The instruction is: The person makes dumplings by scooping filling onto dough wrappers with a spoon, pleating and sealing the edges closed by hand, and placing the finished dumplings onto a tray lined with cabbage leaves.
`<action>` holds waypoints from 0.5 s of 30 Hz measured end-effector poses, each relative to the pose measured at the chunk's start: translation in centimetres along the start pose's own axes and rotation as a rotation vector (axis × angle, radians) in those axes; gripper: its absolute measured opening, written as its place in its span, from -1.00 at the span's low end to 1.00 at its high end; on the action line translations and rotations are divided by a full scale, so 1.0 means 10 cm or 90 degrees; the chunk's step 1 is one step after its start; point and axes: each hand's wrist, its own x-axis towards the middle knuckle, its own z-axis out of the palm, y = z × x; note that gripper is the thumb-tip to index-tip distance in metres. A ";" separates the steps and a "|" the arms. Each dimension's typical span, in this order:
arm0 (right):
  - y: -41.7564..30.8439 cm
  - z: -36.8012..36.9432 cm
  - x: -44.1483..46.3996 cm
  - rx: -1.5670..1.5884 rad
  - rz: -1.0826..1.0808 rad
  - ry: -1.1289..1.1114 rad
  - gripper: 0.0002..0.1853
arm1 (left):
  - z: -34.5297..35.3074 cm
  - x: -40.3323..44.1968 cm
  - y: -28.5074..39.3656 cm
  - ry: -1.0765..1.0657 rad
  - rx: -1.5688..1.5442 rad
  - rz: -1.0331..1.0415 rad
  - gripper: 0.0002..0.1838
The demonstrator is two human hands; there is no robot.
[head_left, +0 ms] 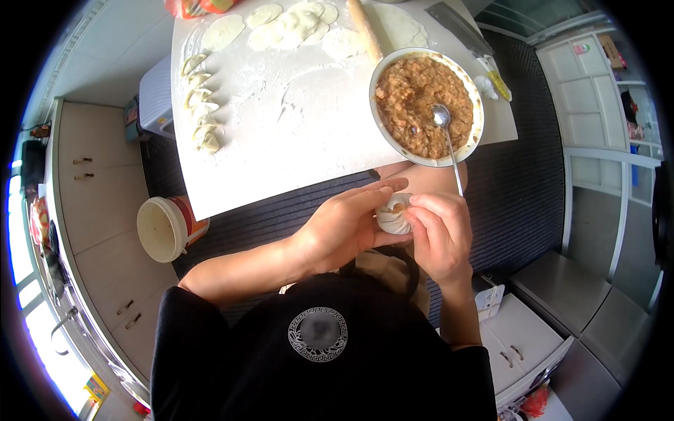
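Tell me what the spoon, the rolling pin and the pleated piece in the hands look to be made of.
Spoon: metal, probably stainless steel; its bowl shines with bright highlights.
Rolling pin: likely wood, tan-coloured with a dull finish.
Pleated piece: apparently soft dough, pale and matte, gathered into folds.

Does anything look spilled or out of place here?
Nothing looks damaged. Flour streaks the table, which fits the half-closed dumpling in hand. Slightly odd: the bowl sits at the near edge, its rim seeming to overhang, with the spoon handle sticking out beyond.
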 end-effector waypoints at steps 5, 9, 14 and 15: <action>-0.02 -0.01 0.02 -0.028 -0.025 -0.016 -0.76 | -0.01 0.01 0.02 -0.001 -0.034 0.007 -0.51; 0.02 -0.01 -0.03 -0.005 0.023 0.040 -0.60 | 0.00 0.03 0.03 -0.016 -0.033 0.057 -0.51; -0.05 0.12 0.02 0.072 0.138 0.013 -0.24 | -0.01 0.03 -0.03 -0.036 -0.057 0.105 -0.45; -0.05 0.16 0.02 0.089 0.161 0.006 -0.20 | 0.00 0.03 -0.04 -0.037 -0.065 0.113 -0.44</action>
